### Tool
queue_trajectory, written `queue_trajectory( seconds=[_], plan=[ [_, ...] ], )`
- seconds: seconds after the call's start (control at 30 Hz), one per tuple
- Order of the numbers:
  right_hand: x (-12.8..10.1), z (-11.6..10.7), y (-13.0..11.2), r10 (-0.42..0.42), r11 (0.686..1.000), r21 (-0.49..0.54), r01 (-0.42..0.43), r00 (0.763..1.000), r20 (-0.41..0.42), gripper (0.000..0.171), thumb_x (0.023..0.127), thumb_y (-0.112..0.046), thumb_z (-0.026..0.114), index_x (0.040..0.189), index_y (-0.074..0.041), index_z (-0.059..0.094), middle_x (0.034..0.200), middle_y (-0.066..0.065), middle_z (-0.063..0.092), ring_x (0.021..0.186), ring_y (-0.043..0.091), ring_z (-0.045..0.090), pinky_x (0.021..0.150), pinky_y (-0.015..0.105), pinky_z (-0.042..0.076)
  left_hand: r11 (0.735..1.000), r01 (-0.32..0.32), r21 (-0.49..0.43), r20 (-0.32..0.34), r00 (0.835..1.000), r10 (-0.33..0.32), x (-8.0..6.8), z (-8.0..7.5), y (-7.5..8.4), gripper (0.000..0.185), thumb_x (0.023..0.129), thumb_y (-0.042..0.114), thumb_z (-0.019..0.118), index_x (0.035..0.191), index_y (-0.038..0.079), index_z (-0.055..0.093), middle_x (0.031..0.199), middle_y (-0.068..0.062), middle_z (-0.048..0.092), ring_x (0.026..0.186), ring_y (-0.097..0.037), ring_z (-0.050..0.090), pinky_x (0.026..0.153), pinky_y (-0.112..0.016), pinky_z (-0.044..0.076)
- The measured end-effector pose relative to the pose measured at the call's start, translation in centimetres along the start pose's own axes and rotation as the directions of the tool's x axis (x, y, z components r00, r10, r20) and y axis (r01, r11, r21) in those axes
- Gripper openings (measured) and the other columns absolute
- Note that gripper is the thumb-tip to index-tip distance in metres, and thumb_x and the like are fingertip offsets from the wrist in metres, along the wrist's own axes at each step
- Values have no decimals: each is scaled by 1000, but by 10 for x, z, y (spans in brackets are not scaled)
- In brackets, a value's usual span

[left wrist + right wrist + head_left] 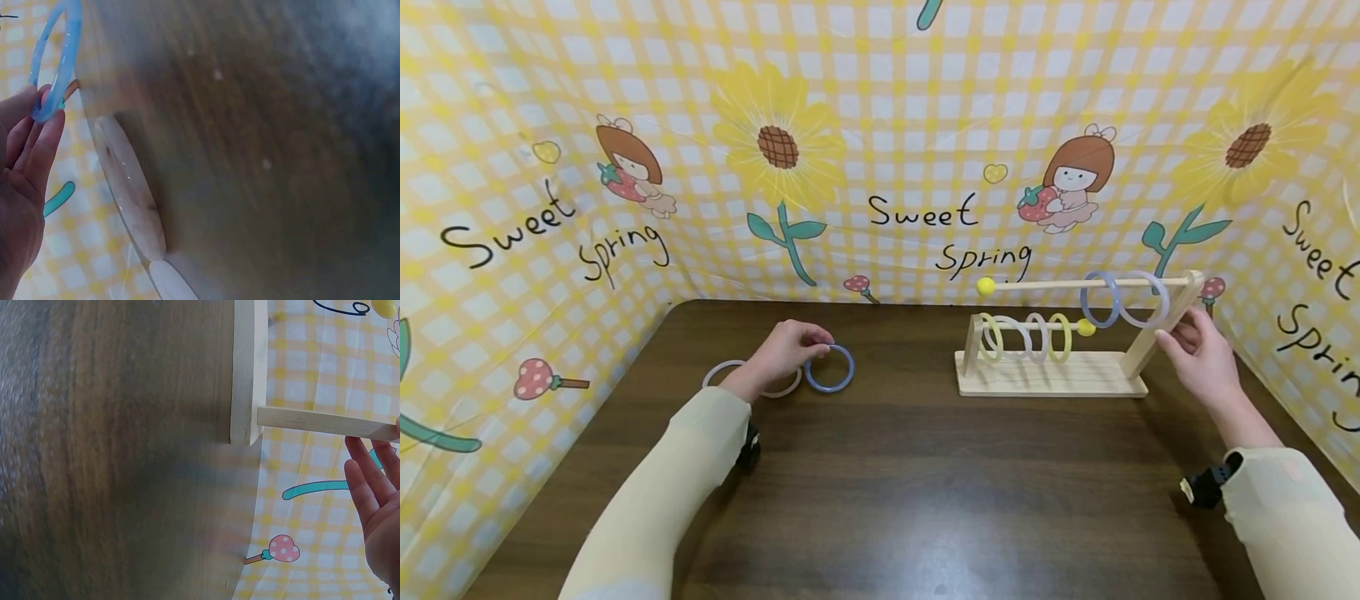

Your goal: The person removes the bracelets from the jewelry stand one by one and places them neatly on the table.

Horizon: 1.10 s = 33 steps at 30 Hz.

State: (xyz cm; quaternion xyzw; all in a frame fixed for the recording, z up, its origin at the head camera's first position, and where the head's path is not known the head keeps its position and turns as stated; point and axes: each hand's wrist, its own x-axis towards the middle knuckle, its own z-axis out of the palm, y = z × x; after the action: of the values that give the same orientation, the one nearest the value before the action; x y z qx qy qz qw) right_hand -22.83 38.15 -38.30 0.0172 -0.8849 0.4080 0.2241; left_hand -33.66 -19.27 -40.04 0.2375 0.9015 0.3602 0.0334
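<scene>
My left hand [782,354] pinches a translucent blue ring [829,390] between thumb and fingertips, upright over the left part of the table. The left wrist view shows the same blue ring [70,56] held at the fingertips. At the right, my right hand [1206,362] grips the taller slanted post [1141,354] of a wooden ring stand [1048,383]; its fingertips touch the post [312,420] in the right wrist view. A blue ring [1116,307] and a pale lilac ring [1166,298] hang on the upper rod. Several yellow and pale rings hang on the lower rod.
Two pale rings lie on the table beneath my left forearm, one pale ring [131,187] nearer in the left wrist view. Yellow balls cap the rods, the upper ball [985,286] pointing left. A checked cloth [887,125] rises behind the brown table [895,467].
</scene>
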Motion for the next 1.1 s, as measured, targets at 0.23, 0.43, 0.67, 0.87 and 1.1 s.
queue_trajectory(
  seconds=[0.23, 0.43, 0.67, 0.87, 1.1],
  plan=[
    [2, -1, 0, 3, 1000, -7, -3, 1000, -2, 54, 100, -19, 54, 143, 6, 32, 129, 40, 47, 104, -9, 49, 74, 2, 39, 999, 19, 48, 15, 1000, -20, 7, 0, -6, 11, 92, 6, 68, 99, 0, 72, 87, -7, 70, 82, -21, 64, 71, -33, 51],
    [1, 0, 0, -16, 1000, 7, 16, 1000, -15, 52, 100, -16, 55, 141, 8, 34, 127, 41, 48, 99, -14, 47, 74, 1, 38, 995, 21, 97, 28, 999, -24, 12, 3, -12, 8, 90, 6, 69, 96, 2, 74, 87, -4, 70, 83, -18, 63, 75, -35, 51],
    [2, 2, 2, -37, 999, 27, 37, 999, -25, 49, 99, -12, 56, 139, 9, 36, 125, 42, 48, 96, -17, 46, 75, 2, 39, 993, 35, 116, 51, 998, -41, 13, 6, -13, 8, 89, 4, 70, 95, 2, 75, 88, -4, 71, 86, -20, 64, 79, -37, 51],
    [2, 3, 3, -45, 998, 33, 46, 998, -33, 49, 98, -8, 56, 139, 10, 35, 124, 43, 48, 96, -18, 45, 76, 2, 39, 992, 24, 126, 58, 998, -32, 15, 8, -12, 7, 88, 2, 71, 93, 3, 75, 87, -3, 71, 86, -20, 64, 78, -37, 50],
    [2, 3, 3, -51, 998, 23, 52, 998, -35, 48, 98, -5, 57, 138, 11, 36, 124, 42, 49, 96, -18, 45, 76, 2, 39, 990, 49, 136, 64, 996, -58, 17, 11, -13, 6, 86, 2, 73, 91, 6, 74, 87, -5, 70, 85, -19, 63, 78, -36, 50]
  ],
)
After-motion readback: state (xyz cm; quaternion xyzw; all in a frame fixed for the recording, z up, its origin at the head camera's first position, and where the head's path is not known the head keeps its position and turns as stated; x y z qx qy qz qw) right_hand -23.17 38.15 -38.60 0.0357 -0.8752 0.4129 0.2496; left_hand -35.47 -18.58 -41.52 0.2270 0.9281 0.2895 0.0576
